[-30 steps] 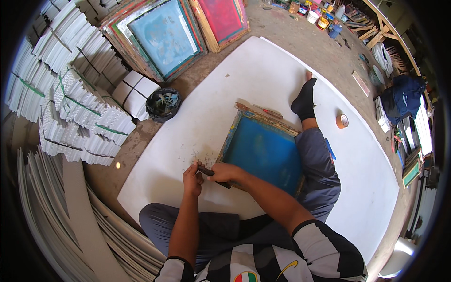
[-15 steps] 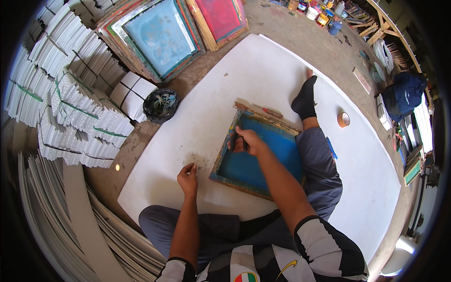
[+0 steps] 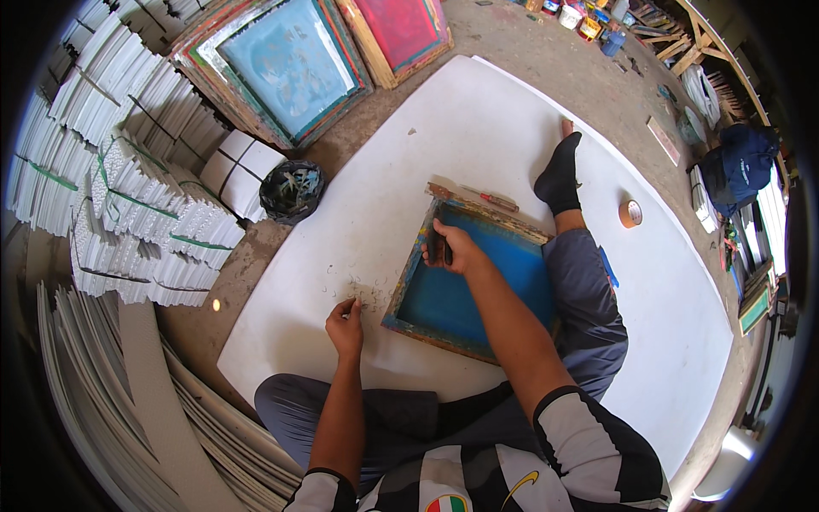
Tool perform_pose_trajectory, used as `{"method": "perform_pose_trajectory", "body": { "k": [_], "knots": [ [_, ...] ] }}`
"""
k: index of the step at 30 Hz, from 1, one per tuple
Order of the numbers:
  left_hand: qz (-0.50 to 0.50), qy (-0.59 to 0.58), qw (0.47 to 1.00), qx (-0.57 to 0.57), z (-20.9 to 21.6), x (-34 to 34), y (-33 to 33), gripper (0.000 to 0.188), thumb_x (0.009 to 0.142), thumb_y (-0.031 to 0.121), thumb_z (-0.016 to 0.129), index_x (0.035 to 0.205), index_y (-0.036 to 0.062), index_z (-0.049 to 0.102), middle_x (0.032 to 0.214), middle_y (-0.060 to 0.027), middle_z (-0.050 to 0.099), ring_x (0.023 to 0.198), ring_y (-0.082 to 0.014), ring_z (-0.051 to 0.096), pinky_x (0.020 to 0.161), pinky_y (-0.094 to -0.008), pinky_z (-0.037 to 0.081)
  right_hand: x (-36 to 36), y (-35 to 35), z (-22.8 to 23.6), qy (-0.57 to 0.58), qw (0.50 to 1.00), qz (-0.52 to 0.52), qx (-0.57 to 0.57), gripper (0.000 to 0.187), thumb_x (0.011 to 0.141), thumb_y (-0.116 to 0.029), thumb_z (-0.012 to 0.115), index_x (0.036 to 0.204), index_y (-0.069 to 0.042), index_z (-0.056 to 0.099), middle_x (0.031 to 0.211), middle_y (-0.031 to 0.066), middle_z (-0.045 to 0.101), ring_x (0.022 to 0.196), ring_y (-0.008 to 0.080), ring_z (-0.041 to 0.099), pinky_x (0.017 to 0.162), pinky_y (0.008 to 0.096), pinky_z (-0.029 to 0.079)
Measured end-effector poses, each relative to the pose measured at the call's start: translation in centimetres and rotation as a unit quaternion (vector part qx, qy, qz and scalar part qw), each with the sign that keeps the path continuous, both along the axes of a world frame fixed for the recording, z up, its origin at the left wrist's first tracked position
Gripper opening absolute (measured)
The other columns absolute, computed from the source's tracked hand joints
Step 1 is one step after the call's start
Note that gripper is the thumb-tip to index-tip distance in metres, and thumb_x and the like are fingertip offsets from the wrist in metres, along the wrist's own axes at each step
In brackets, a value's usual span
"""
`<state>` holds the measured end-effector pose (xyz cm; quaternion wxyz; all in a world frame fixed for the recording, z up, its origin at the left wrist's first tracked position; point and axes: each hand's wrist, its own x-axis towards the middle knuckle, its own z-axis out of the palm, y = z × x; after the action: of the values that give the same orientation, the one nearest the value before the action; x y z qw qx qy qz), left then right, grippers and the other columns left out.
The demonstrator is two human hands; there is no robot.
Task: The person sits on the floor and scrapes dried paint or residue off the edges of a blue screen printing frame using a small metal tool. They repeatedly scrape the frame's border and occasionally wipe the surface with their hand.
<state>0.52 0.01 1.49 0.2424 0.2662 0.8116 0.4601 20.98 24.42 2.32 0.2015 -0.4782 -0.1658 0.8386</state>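
Note:
A wooden-framed screen with blue mesh [image 3: 478, 294] lies on the white sheet in front of me, beside my bent leg. Over its left side, my right hand [image 3: 458, 247] is wrapped round a tool with two black handles, like pliers [image 3: 438, 247]; its jaws are hidden. My left hand [image 3: 345, 328] is raised in a pinch left of the frame, and whatever sits between its fingertips is too small to make out. Just beyond that hand, small thin bits [image 3: 367, 294] are scattered on the sheet. A red-handled screwdriver [image 3: 497, 201] rests along the frame's far edge.
The white sheet [image 3: 281, 282] covers the floor under me. A tape roll [image 3: 630, 213] stands at right, and a black bag of scraps [image 3: 292, 189] at left. Bundled white boards [image 3: 128, 230] are stacked on the left. More framed screens [image 3: 286, 68] lean at the back; paint tubs [image 3: 589, 27] stand farther off.
The whole view has shifted slightly. My right hand has turned a little with the pliers-like tool; the left keeps its pinch at nearly the same place.

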Motion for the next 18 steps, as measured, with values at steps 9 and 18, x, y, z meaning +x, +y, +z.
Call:
{"method": "perform_pose_trajectory", "body": {
  "k": [9, 18],
  "knots": [
    [-0.005, -0.008, 1.0, -0.01, -0.2, 0.2, -0.1, 0.033, 0.094, 0.025, 0.077, 0.103, -0.0059, 0.077, 0.088, -0.0149, 0.078, 0.079, -0.0198, 0.072, 0.075, -0.0333, 0.055, -1.1, 0.0, 1.3, -0.196, 0.973, 0.085, 0.092, 0.009, 0.084, 0.001, 0.068, 0.091, 0.002, 0.061, 0.072, 0.0128, 0.064, 0.057, 0.0253, 0.065, 0.05, 0.0436, 0.055],
    [-0.021, 0.007, 0.999, 0.033, -0.8, 0.3, -0.3, 0.033, 0.095, 0.026, 0.077, 0.105, -0.0054, 0.077, 0.089, -0.0144, 0.078, 0.08, -0.019, 0.071, 0.075, -0.0322, 0.054, -1.4, -1.0, 1.0, -0.428, 0.825, 0.183, 0.32, 0.02, 0.082, -0.007, 0.07, 0.097, 0.005, 0.064, 0.08, 0.022, 0.07, 0.062, 0.0368, 0.071, 0.058, 0.0503, 0.058]
  ]
}}
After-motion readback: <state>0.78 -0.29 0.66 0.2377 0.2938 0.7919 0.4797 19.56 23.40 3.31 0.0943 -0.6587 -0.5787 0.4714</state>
